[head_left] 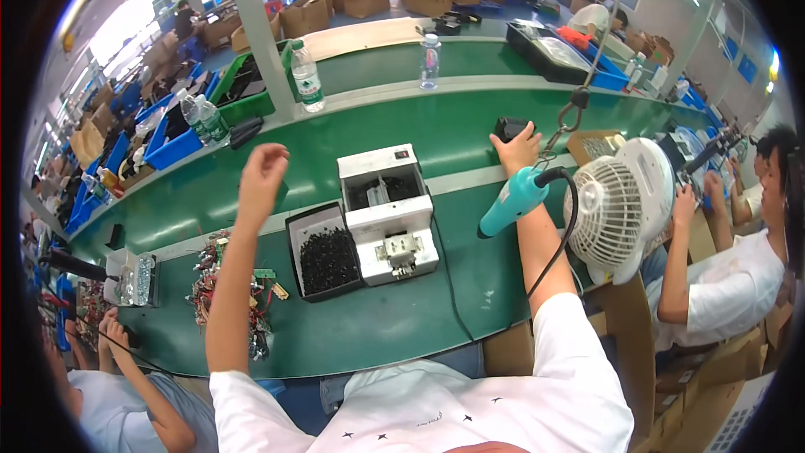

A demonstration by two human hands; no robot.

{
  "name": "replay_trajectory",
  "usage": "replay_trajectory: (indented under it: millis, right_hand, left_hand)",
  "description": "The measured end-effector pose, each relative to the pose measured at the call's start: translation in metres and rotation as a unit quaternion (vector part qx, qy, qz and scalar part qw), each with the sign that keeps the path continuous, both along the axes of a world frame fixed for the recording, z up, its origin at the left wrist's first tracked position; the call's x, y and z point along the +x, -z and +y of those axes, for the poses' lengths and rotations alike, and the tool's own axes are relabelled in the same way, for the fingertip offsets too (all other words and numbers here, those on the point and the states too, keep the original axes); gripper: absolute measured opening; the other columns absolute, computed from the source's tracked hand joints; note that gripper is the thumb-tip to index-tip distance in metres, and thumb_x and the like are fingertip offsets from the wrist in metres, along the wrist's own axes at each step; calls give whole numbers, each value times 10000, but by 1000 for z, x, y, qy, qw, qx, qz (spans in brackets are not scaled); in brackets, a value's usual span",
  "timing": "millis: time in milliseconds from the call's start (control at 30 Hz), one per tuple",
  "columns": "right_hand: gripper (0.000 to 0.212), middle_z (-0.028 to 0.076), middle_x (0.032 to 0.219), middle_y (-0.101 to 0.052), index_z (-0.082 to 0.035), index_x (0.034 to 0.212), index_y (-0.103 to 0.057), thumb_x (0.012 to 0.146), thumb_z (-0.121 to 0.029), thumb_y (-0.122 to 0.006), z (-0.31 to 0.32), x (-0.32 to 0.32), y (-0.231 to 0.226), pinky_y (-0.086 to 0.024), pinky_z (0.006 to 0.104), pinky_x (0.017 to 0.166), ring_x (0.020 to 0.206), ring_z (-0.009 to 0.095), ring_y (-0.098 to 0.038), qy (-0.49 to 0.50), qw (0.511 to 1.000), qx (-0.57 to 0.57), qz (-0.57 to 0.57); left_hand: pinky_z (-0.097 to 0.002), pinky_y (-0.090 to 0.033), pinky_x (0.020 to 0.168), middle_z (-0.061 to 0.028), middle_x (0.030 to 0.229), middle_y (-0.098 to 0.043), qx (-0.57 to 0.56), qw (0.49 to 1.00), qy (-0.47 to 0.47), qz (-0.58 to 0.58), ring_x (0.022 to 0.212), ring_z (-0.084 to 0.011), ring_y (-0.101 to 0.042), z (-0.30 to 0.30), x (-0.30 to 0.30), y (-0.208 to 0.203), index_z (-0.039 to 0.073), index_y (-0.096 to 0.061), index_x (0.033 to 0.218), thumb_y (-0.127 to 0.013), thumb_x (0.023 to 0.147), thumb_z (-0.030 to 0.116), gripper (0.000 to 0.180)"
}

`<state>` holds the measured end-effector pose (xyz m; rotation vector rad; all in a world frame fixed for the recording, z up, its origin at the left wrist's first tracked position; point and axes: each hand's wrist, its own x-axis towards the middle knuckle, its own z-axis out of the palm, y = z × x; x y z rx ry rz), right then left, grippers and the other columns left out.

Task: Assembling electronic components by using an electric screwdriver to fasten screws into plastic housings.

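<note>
Forward on the green bench (394,319), the person's right hand (520,151) reaches to a small black block (509,127), thumb and fingers parted at its near side — whether they grip it, one cannot tell. The left hand (266,169) is loosely curled above the bench; whether it holds anything cannot be told. Between the forearms sits a white machine (387,220), with a black tray (337,293) of small dark parts (325,258) just beside its left. A teal cylindrical tool (513,201) hangs over the right forearm — near a white fan (605,201).
</note>
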<state>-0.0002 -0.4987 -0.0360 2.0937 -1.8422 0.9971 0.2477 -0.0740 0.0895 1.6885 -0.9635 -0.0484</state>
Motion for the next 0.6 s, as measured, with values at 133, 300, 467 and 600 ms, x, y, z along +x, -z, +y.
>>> replay_trajectory:
  millis: [133, 300, 467, 600]
  right_hand:
    - [761, 208, 1152, -534, 41, 1291, -397, 793, -491, -617, -11, 11, -38, -406, 406, 924, 1057, 261, -523, -270, 934, 55, -229]
    - [577, 165, 1124, -586, -13, 1247, -485, 796, -354, -600, 74, 19, -159, -432, 374, 867, 1008, 243, -549, -650, 602, 312, -343]
    - [440, 102, 1086, -612, -38, 1174, -573, 814, -290, -571, 125, 14, -199, -436, 316, 804, 927, 200, -552, -768, 492, 345, -221]
    - [360, 67, 1069, -610, -40, 1088, -625, 819, -270, -559, 167, 1, -219, -426, 280, 776, 873, 170, -541, -767, 521, 338, -158]
  left_hand:
    - [-286, -448, 856, -76, 1086, -593, 12, 993, 110, -43, 934, -184, -570, 21, -75, -28, 35, -564, 1109, -547, 840, 29, 269]
    - [-352, -390, 987, -81, 1298, -510, -18, 950, 156, -269, 1181, -269, -482, -19, -105, -72, 93, -512, 1266, -587, 834, 86, 438]
    - [-344, -383, 954, -77, 1218, -516, -64, 939, 173, -289, 1103, -243, -479, -87, -110, -97, 56, -556, 1133, -600, 867, 149, 285]
    - [-292, -398, 869, -41, 1020, -553, -18, 951, 288, -108, 925, -165, -505, -70, -112, -86, 35, -577, 986, -615, 862, 121, 155]
